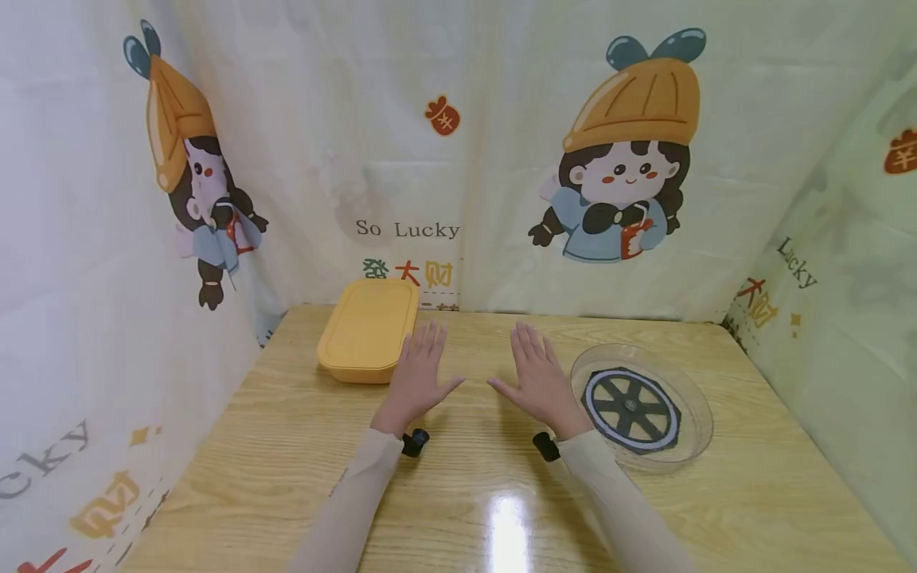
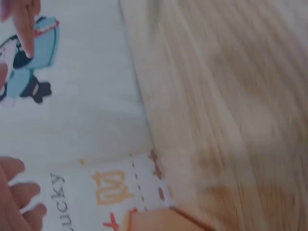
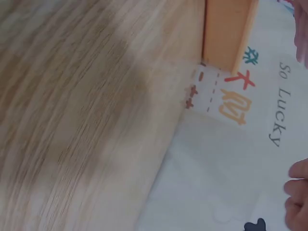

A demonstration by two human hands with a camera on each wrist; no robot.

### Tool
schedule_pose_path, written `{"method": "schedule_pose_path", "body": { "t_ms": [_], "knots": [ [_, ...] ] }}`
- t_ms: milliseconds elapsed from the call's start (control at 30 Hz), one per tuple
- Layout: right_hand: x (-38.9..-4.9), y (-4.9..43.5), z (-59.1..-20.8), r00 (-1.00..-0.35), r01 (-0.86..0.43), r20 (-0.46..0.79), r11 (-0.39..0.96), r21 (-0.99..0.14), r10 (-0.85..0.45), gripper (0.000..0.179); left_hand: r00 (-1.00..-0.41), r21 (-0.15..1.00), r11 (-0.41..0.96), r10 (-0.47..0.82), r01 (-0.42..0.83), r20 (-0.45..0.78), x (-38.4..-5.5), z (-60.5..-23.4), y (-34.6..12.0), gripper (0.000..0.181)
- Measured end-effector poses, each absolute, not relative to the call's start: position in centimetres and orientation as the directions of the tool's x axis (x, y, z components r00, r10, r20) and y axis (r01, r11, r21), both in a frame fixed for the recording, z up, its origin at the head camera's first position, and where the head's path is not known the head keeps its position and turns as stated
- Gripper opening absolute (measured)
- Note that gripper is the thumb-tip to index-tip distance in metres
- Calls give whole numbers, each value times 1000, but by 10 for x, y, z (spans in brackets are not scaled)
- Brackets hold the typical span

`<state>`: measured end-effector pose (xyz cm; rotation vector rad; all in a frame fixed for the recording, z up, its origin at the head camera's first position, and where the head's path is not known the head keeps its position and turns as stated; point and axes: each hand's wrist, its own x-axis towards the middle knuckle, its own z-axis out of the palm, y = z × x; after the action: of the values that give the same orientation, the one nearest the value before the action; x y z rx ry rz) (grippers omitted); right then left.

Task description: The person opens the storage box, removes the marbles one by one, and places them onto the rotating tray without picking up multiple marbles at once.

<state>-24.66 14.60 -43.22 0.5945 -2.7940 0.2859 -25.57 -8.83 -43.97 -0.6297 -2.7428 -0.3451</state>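
In the head view both hands are held out over the table with straight fingers, thumbs pointing toward each other. The left hand [image 1: 415, 376] overlaps the right edge of a yellow lidded box [image 1: 368, 325] and holds nothing. To the right, the right hand [image 1: 543, 382] is also bare, just left of a round clear plastic tray [image 1: 698, 398]. Inside that tray lies a black spoked wheel-like disc [image 1: 630, 404] with a pale ring. The box's side [image 3: 226, 36] shows at the top of the right wrist view, and its corner [image 2: 161, 220] at the bottom of the left wrist view.
The wood-grain table [image 1: 458, 485] carries the box at its back left and the tray on its right. Printed cloth [image 1: 494, 175] hangs behind and along both sides. Each wrist bears a small black camera, such as the left wrist camera [image 1: 415, 442].
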Motion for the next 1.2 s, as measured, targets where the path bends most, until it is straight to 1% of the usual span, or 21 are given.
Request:
{"method": "schedule_pose_path", "body": {
  "t_ms": [133,267,333,467,567,733,867,1000,1200],
  "knots": [
    [-257,138,-431,-844,-469,352,875,-119,-405,97,-832,115,874,398,471,386,-265,-441,-101,91],
    [-267,128,-432,-810,-509,392,855,-98,-437,108,-812,85,872,407,482,418,-273,-443,-113,93],
    [-272,123,-432,-800,-516,394,854,-69,-452,112,-808,70,874,411,482,422,-276,-443,-119,96],
    [-281,109,-430,-790,-537,377,842,-44,-484,104,-815,43,886,405,462,414,-280,-441,-134,97],
    [-286,97,-427,-786,-547,362,836,-31,-501,100,-825,47,893,393,448,406,-282,-439,-147,97],
    [-296,77,-427,-775,-561,347,828,7,-528,101,-835,63,899,375,434,402,-286,-440,-168,97],
    [-301,62,-426,-776,-571,325,821,3,-541,98,-836,72,901,364,428,409,-288,-442,-183,96],
    [-305,46,-427,-762,-590,320,808,15,-562,97,-838,61,905,362,421,409,-289,-444,-197,95],
    [-307,19,-428,-757,-612,257,790,43,-601,97,-852,67,906,364,417,377,-289,-451,-218,95]
  ]
}}
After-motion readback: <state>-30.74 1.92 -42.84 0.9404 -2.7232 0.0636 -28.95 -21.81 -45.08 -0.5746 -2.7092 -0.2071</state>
